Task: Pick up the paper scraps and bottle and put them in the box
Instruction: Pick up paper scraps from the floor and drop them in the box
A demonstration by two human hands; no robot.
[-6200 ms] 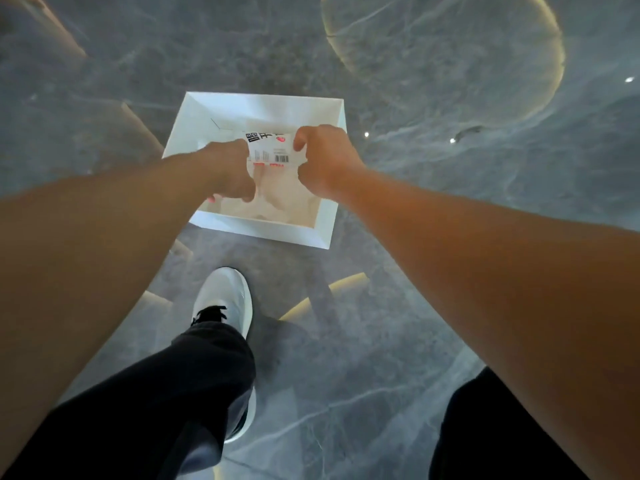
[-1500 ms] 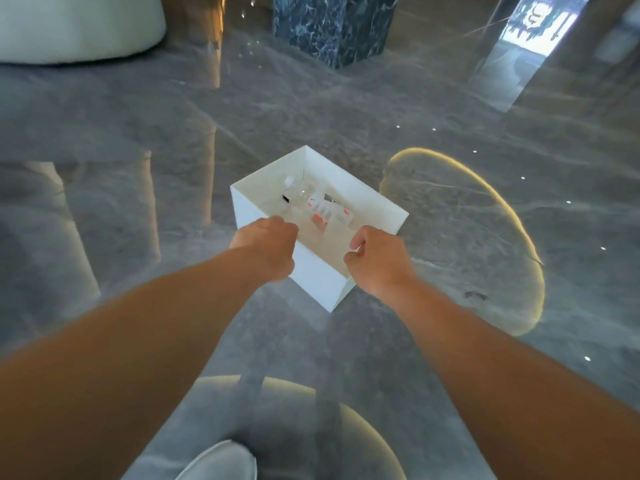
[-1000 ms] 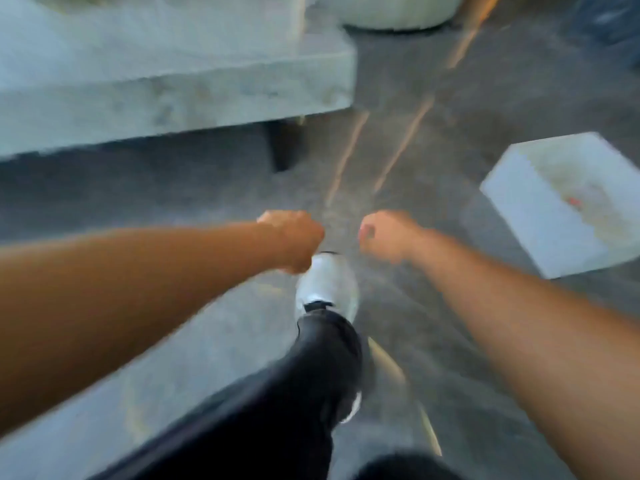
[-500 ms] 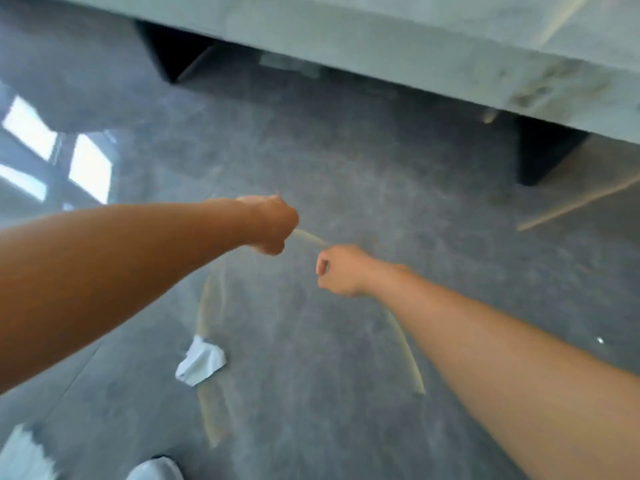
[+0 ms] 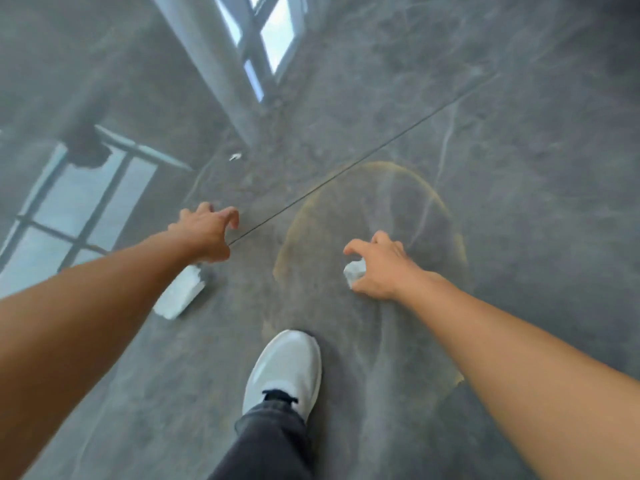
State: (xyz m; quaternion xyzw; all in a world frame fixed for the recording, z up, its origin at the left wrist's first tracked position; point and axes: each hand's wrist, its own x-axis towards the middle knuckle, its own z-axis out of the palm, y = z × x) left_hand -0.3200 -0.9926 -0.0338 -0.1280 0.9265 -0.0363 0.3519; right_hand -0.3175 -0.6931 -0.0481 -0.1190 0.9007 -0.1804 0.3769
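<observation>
Both arms reach down over grey marble floor [image 5: 502, 168]. R hand [image 5: 381, 268] fingers spread wide, crumpled paper scrap [image 5: 354, 271] just under palm, not gripped. L hand [image 5: 207, 233] open, clawed; white paper piece [image 5: 180, 294] lies beneath forearm. White sneaker [image 5: 284, 368] near centre.

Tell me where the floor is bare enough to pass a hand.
Bare grey marble floor lies beyond and right of the right hand. Crowded: the crumpled white paper scrap beneath that hand, the larger white scrap under the left forearm, the white sneaker between.
</observation>
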